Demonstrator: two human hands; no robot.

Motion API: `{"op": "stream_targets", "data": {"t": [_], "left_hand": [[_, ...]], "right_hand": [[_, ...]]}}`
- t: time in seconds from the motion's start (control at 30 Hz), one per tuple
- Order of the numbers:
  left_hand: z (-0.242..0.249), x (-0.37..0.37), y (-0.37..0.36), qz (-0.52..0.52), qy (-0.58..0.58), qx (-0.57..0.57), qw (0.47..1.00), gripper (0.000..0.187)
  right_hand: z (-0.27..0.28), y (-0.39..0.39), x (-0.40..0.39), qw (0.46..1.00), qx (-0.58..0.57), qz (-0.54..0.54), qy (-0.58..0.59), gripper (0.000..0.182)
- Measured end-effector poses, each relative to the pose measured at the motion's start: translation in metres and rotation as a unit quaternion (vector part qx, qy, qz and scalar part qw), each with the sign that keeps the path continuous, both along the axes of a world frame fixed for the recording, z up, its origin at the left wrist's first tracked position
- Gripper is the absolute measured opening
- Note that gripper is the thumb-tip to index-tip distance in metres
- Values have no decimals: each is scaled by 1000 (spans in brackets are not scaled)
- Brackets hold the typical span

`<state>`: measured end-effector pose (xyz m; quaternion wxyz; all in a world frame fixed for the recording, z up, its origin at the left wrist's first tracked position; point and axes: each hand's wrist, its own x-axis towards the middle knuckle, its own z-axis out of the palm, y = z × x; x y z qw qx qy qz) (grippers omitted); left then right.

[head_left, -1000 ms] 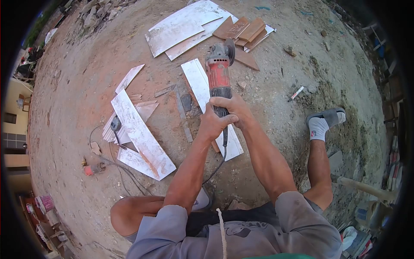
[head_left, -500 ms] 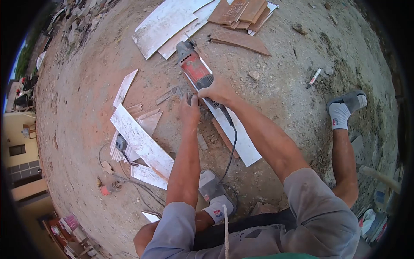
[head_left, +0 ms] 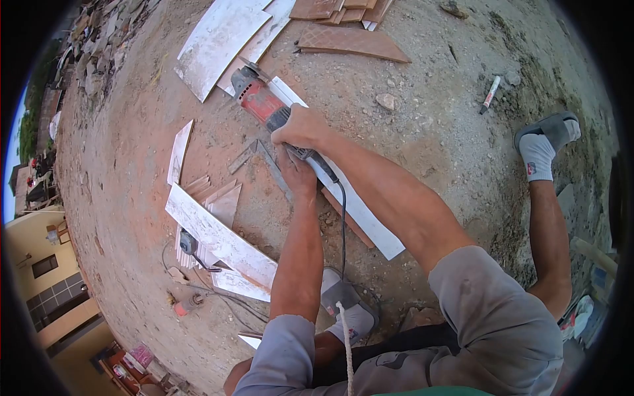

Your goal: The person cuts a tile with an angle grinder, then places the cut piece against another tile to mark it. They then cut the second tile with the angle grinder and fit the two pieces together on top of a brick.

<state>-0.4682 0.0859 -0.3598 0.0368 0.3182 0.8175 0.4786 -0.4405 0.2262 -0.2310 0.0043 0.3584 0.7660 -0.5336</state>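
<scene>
My right hand (head_left: pixel 302 128) is wrapped round the rear body of a red and black angle grinder (head_left: pixel 261 105). The grinder's disc (head_left: pixel 255 68) points up and away from me. My left hand (head_left: pixel 298 173) is at the grinder's back end, its fingers partly hidden under the tool and seemingly closed on it. Beneath and beside the grinder lies a long white tile strip (head_left: pixel 370 221), on top of a brown piece (head_left: pixel 350 218). A flat L-shaped metal square (head_left: pixel 246 157) lies on the dirt left of my hands.
White tiles (head_left: pixel 214 39) and brown-backed tiles (head_left: pixel 350 43) lie ahead. Cut tile pieces (head_left: pixel 221 224) with a second power tool (head_left: pixel 189 243) on them are at left. A red-ended tool (head_left: pixel 188 305) and cables lie nearby. A marker (head_left: pixel 490 94) is at right.
The grinder and my right hand have shifted left relative to the white strip. My left hand has moved from beside the grinder to under its back end. The view has turned slightly.
</scene>
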Motion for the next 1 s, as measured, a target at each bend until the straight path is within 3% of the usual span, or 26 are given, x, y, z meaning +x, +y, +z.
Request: {"op": "stream_targets", "data": {"t": [0.07,0.27,0.57,0.67,0.77,1.0], "left_hand": [[1,4,3,31,-34,16,999,49],[13,8,7,-1,-39,74,996,54],[-2,5,8,22,7,43,999,53],[-5,2,3,14,-28,-1,1000,56],[-9,2,6,34,22,21,999,52],[-4,6,9,45,11,45,998,52]], "right_hand": [[0,1,-1,1000,-1,6,4,71],[-7,5,-4,1000,-18,7,-4,64],[-15,9,-7,999,-36,10,-4,62],[-16,9,-8,999,-33,16,-7,62],[-15,9,-9,999,-38,20,-7,62],[-16,10,-8,998,-61,9,9,60]]}}
